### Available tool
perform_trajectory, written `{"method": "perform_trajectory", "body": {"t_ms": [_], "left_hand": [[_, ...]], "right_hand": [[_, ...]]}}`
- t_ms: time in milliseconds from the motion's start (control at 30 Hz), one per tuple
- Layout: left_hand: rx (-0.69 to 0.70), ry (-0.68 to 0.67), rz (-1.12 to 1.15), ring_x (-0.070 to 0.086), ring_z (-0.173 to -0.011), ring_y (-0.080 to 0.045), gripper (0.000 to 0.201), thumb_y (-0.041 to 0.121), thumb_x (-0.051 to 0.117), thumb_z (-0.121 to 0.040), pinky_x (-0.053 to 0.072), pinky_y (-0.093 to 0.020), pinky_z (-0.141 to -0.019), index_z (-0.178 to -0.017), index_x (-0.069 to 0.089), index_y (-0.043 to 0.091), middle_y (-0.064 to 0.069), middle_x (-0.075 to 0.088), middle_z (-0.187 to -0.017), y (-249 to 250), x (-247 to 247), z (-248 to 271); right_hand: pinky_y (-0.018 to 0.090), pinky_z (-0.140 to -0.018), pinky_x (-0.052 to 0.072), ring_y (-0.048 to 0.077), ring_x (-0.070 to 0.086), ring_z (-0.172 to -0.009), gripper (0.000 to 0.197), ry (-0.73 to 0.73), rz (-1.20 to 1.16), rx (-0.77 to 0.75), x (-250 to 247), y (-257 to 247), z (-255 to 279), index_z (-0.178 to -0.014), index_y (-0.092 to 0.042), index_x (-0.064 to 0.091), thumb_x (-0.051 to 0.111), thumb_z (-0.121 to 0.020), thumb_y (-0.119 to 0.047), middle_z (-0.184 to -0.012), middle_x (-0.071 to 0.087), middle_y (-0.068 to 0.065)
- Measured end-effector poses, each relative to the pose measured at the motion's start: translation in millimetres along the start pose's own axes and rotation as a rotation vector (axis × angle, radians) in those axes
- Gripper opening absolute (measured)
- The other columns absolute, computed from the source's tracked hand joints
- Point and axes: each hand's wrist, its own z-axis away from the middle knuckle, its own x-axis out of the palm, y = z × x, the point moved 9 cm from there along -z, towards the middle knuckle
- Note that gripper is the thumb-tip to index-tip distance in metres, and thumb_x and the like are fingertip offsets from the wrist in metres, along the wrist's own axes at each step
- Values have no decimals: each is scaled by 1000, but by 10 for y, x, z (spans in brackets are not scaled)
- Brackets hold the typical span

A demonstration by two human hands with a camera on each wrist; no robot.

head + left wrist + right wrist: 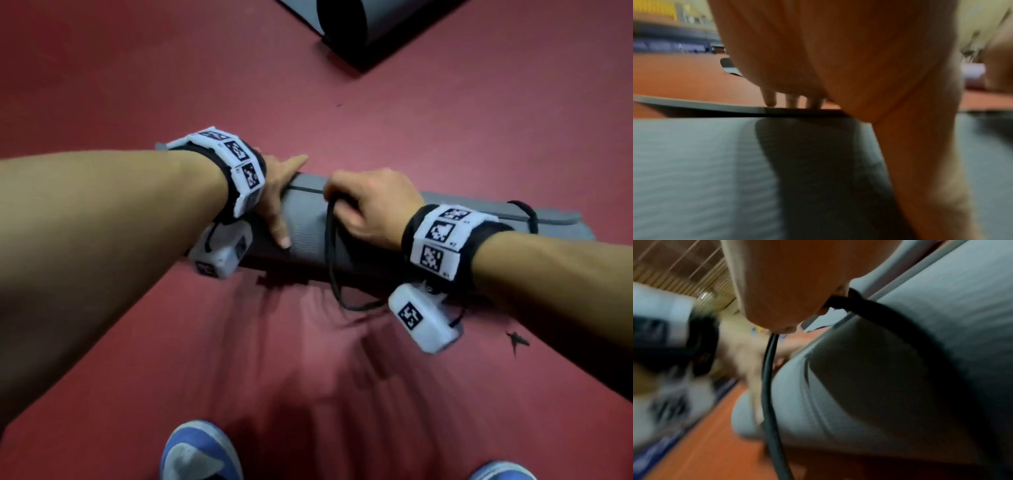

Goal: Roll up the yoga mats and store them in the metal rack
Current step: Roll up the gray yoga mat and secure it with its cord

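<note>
A rolled grey yoga mat (308, 233) lies across the red floor in front of me. My left hand (279, 192) presses flat on the left part of the roll, fingers straight over its far side and thumb on the near side. My right hand (370, 205) grips a black elastic cord (330, 246) at the middle of the roll; the cord loops down the near side. A second black cord (527, 214) circles the right end. In the left wrist view the fingertips (791, 102) rest on the mat's loose edge (694, 104). In the right wrist view the cord (768, 386) runs from the hand round the mat (900, 369).
A dark, partly rolled mat (346, 27) lies on the floor at the top of the head view. My blue shoes (202, 452) stand at the bottom edge. A small dark scuff (515, 339) marks the red floor at the right. No metal rack is in view.
</note>
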Motion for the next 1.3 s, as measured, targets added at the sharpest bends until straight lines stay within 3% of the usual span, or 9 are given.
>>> {"method": "perform_trajectory", "body": {"t_ms": [300, 600, 734, 800, 867, 967, 1034, 1200, 1300], "left_hand": [[36, 158, -41, 54, -122, -24, 102, 72, 82, -45, 38, -52, -93, -132, 41, 38, 15, 57, -131, -278, 41, 162], [24, 147, 150, -3, -151, -29, 110, 61, 80, -64, 8, -73, -110, -152, 14, 48, 12, 6, -164, -247, 58, 62], [-286, 459, 713, 16, -148, -25, 41, 81, 42, -80, 9, -55, -119, -105, 65, 59, 11, 43, -150, -685, 157, 243], [-432, 573, 928, 40, -133, -22, 48, 78, 37, -83, 22, -44, -113, -75, 68, 42, 10, 64, -117, -895, 244, 323], [-681, 619, 1048, 43, -124, -28, 43, 67, 63, -77, 30, -36, -105, -94, 59, 28, -1, 55, -119, -1178, 392, 458], [-954, 476, 1327, 40, -131, -33, 144, 80, 81, -32, 36, -49, -107, -149, 15, 27, -9, 29, -150, -1493, 887, 499], [-955, 413, 1487, 49, -128, -37, 176, 86, 75, -5, 46, -57, -98, -153, -1, 29, -11, 29, -156, -1586, 1076, 456], [-866, 481, 1670, 69, -88, -35, 144, 68, 91, -24, 58, -55, -71, -144, 33, 14, -13, 62, -111, -1721, 1001, 458], [-709, 378, 1766, 66, -53, -24, 67, 42, 87, -68, 56, -37, -52, -113, 61, 0, -8, 65, -65, -1576, 817, 430]], "right_hand": [[37, -83, 42, 38, 56, -101, 31, -257, -73, 466, 338, 614, -386, -125, -16, 45, 32, -99, -27, -118, 59, 23], [41, -85, 47, 40, 56, -96, 34, -308, 15, 461, 360, 632, -464, -124, -13, 46, 26, -102, -29, -120, 58, 25], [42, -94, 46, 40, 57, -109, 39, -300, -71, 439, 503, 451, -768, -132, -23, 46, 27, -100, -37, -127, 58, 23], [41, -96, 45, 39, 56, -111, 40, -318, -98, 403, 607, 242, -949, -131, -22, 47, 27, -101, -37, -128, 58, 23], [40, -93, 44, 39, 56, -111, 39, -338, -132, 366, 751, 25, -1089, -131, -19, 46, 28, -101, -35, -128, 58, 22], [42, -87, 45, 39, 57, -100, 38, -352, -123, 349, 932, -135, -1181, -132, -18, 41, 27, -100, -34, -120, 59, 24], [44, -89, 47, 40, 57, -99, 38, -327, -97, 344, 945, -102, -1183, -131, -18, 40, 26, -100, -35, -118, 59, 26], [41, -82, 45, 37, 54, -90, 36, -294, -106, 347, 844, -19, -1277, -122, -11, 46, 28, -101, -33, -115, 60, 26], [37, -80, 39, 38, 54, -100, 32, -319, -74, 358, 794, 19, -1309, -116, -5, 49, 31, -101, -27, -120, 58, 27]]}}
